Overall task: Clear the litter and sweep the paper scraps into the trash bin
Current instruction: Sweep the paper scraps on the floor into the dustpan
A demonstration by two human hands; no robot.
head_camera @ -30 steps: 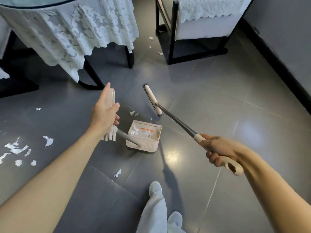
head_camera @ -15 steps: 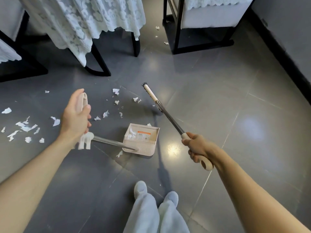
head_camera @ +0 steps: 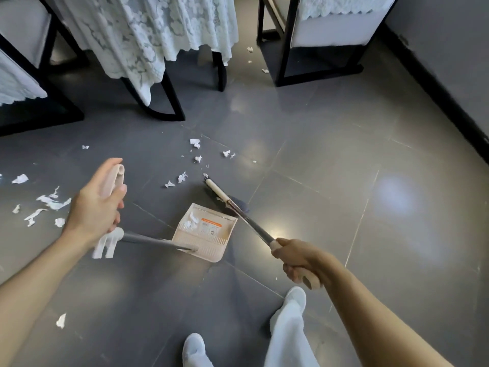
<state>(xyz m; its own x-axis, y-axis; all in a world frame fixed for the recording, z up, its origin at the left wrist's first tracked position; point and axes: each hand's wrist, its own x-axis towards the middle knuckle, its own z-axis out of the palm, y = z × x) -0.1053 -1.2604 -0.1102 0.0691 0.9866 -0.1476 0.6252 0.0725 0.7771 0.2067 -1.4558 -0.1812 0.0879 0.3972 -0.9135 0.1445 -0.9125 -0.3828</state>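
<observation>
A: Right, left hand (head_camera: 98, 205) curls round the top of the dustpan (head_camera: 209, 247) handle, pan flat on the floor (head_camera: 317, 154).

B: Right hand (head_camera: 301, 260) fists the broom (head_camera: 254, 226) grip, brush head at the dustpan's far rim.

A: Paper scraps (head_camera: 197, 144)?

B: Some inside the dustpan, more just beyond it, others well off to its left.

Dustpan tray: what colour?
Beige dustpan tray, with an orange-striped white label; the head view shows it.
</observation>
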